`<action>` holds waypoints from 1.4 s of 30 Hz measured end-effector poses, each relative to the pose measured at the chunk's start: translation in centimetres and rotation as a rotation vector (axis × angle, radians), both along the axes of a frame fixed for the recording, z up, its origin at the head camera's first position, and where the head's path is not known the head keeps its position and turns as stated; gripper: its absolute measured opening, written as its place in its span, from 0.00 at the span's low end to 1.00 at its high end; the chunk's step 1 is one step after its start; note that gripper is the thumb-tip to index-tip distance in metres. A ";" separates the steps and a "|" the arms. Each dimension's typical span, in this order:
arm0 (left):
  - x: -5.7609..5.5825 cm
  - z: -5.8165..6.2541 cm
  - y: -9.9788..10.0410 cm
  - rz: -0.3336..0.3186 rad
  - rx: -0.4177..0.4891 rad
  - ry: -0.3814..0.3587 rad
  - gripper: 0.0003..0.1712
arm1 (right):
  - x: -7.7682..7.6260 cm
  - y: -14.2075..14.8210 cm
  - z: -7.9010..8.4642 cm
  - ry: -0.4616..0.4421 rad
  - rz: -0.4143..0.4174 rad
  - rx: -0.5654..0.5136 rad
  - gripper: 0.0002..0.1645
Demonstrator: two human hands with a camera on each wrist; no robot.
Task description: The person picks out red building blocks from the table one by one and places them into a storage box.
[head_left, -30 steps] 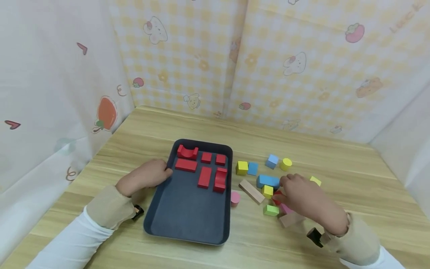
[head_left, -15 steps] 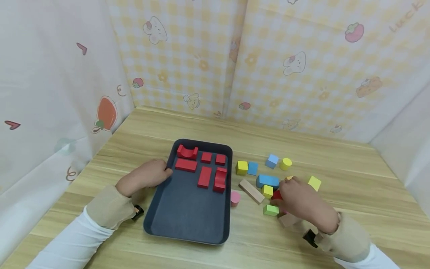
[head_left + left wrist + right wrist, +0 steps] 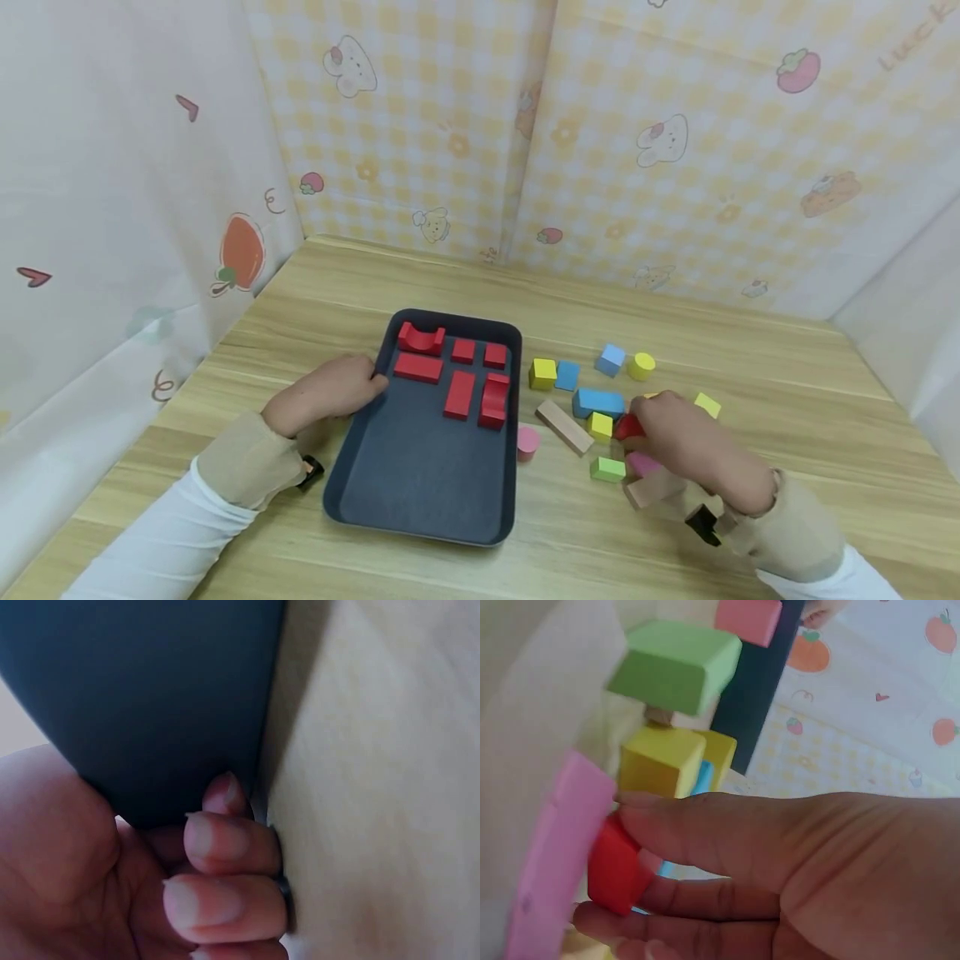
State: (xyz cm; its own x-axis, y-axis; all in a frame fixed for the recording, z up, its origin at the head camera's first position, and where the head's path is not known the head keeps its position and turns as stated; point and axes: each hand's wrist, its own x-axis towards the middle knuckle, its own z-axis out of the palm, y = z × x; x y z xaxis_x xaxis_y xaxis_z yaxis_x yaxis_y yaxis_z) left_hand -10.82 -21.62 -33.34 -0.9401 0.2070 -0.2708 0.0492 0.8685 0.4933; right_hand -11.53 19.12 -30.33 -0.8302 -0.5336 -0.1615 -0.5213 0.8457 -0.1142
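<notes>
My left hand (image 3: 330,390) grips the left wall of a dark tray (image 3: 420,475). In the left wrist view its curled fingertips (image 3: 217,840) press against the tray's outer side, close to the tabletop. Several red blocks, two with curved cutouts, lie in the tray's far half. To the right, my right hand (image 3: 686,433) pinches a red block (image 3: 616,866) between thumb and fingers. That block is partly hidden by the hand in the head view. A pink block (image 3: 562,855) lies close beside it, and a yellow cube (image 3: 600,426) sits just left of it.
Around the right hand lie a blue block (image 3: 597,403), a green block (image 3: 608,469) and wooden blocks (image 3: 565,427). A pink cylinder (image 3: 527,442) stands by the tray's right wall. Farther back are a yellow cylinder (image 3: 641,367) and a light blue cube (image 3: 611,360). Patterned curtains (image 3: 420,150) border the table.
My right hand shifts a little left over the blocks, then back right with the red block between its fingers. The left hand keeps its hold on the tray.
</notes>
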 end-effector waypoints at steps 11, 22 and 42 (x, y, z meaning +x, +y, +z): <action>0.1 0.2 0.1 0.001 -0.008 -0.017 0.21 | -0.1 -0.3 1.9 0.010 0.013 0.013 0.13; 0.0 0.1 -0.1 0.001 -0.010 -0.008 0.20 | -0.4 -2.8 3.4 0.083 0.087 0.019 0.12; 0.0 0.0 0.0 -0.012 -0.007 0.014 0.20 | -0.6 -7.5 4.6 0.107 0.183 -0.020 0.10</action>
